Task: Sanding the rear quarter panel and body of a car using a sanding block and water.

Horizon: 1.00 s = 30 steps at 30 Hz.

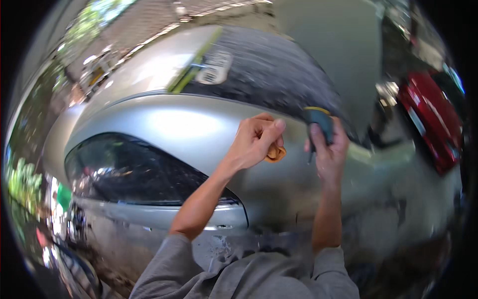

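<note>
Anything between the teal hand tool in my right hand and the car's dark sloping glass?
Nothing visible. The teal hand tool in the right hand overlaps the edge of the dark sloping glass in this view; contact is unclear. The left hand, holding an orange-brown cloth, is off to the left.

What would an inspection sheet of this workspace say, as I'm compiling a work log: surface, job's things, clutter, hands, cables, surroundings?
Surface: silvery car body, with a dark side window and larger dark glass beyond; blur hides finer condition.
Job's things: bunched orange-brown cloth; dark teal tool with a yellow edge, exact type unclear.
Clutter: yellow-green strip along the dark glass's edge, whitish label beside it.
Hands: left hand closed on the cloth; right hand gripping the tool.
Cables: nothing seen.
Surroundings: red car at right, blurred greenery at left.
</note>
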### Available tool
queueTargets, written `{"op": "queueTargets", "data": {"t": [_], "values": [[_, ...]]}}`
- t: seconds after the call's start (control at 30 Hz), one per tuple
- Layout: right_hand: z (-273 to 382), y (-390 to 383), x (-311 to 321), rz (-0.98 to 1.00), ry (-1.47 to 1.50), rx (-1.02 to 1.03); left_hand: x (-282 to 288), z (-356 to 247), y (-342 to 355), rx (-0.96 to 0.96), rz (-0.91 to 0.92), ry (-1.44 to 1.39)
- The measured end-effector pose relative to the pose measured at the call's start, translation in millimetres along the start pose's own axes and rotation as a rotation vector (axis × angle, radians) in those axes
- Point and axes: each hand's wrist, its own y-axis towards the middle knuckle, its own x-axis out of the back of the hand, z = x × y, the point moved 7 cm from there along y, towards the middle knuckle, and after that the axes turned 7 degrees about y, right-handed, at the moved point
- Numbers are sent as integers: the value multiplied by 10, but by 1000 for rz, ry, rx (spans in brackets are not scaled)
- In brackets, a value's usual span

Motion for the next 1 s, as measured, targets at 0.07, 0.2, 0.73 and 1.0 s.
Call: {"op": "queueTargets", "data": {"t": [0.07, 0.2, 0.73, 1.0], "values": [[4, -190, 131, 203, -166, -80, -493, 129, 53, 64, 169, -28], [281, -723, 758, 45, -325, -8, -1361, 312, -82, -33, 242, -342], [1895, -4948, 3221, -1252, -262, -78, -5083, -533, -2992, -8, 1122, -537], [2201, -6196, 4233, -1416, -377, -289, -6196, -544, -4135, 46, 1262, -421]]}}
